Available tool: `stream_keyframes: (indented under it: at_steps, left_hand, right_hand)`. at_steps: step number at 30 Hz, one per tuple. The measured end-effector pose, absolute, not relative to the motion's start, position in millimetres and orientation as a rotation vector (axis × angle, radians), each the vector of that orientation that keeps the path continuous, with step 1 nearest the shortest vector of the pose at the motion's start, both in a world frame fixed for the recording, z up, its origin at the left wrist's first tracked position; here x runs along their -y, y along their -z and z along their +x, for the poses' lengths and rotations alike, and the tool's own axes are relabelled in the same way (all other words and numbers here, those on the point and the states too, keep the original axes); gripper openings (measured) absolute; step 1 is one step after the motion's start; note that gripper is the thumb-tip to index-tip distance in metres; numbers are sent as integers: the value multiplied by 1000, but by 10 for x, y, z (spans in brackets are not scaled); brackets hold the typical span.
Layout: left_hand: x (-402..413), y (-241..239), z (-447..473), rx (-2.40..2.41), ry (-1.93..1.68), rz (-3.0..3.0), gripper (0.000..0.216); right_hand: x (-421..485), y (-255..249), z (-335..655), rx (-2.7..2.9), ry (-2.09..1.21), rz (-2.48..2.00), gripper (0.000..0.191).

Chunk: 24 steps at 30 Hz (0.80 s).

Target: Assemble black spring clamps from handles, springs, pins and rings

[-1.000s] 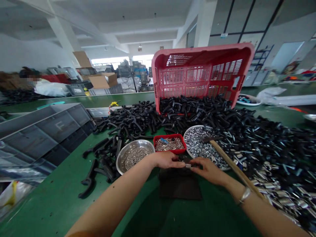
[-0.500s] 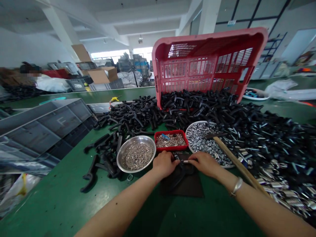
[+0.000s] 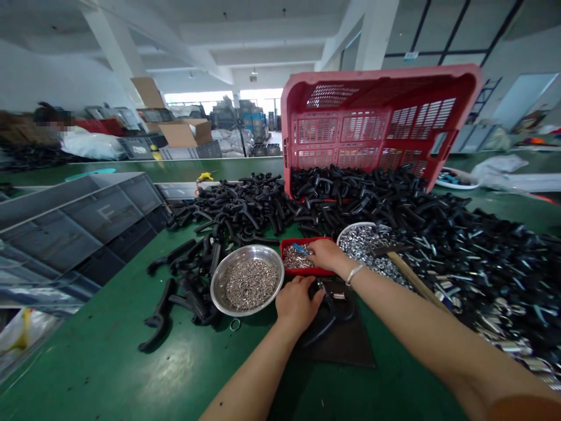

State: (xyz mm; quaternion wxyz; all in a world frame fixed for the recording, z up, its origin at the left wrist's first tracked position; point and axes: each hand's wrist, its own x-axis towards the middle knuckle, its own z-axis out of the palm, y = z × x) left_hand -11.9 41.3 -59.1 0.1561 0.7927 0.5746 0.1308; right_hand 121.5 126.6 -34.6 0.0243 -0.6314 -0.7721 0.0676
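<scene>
My left hand is closed on a black forked plastic handle that lies on a dark mat. A small coil spring rests at the handle's upper right, apart from my fingers. My right hand dips its bunched fingertips into a red tray of small metal pins, beside a blue piece. What those fingertips pinch, if anything, is hidden. Left of the tray stands a metal bowl full of small metal parts.
A hammer lies across a white bowl of shiny metal fittings. Black handles are heaped behind, spilling from a tipped red crate. More springs lie at right. A grey crate stands left; a person is beyond.
My right hand has left the spring by the handle and moved up into the red tray. The spring stays behind, and my left hand remains at the handle.
</scene>
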Motion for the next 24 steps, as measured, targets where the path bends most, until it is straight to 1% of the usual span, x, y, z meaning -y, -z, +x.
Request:
stream_keyframes:
  at_steps: [2,7,11,15,17,18,19,22,24]
  left_hand:
    - [-419,601,-124,-1641,-381,2270,41]
    - [-434,632,-139,-1619,-406,2244,41]
    - [-448,642,-148,-1606,-418,2217,42]
    - [-475,637,-155,-1565,-402,2172,43]
    - [-486,629,-160,-1553,-400,2155,42]
    - [-489,624,-162,-1552,-394,2149,42]
    - [-490,617,-164,-1551,-383,2144,42]
    - [-489,602,-161,-1548,-355,2130,41]
    - [-487,603,-157,-1550,-358,2125,40]
  right_hand:
    - [-1352,411,1135,2413,-244,-1945,30]
    - [-1443,478,1076,2320,-249,-1960,33]
    - [-1353,367,1223,2136,-191,-1897,27]
    - [-944,311,1405,1903,-171,-1810,22]
    - [-643,385,1453,1813,-266,-1758,20]
    - [-493,445,1466,1745,-355,-1715,19]
    - [-355,514,1472,1619,-518,-1632,18]
    - [-72,714,1472,1300,-795,-1457,28]
    - [-2,795,1467,1206,-816,-1402,31]
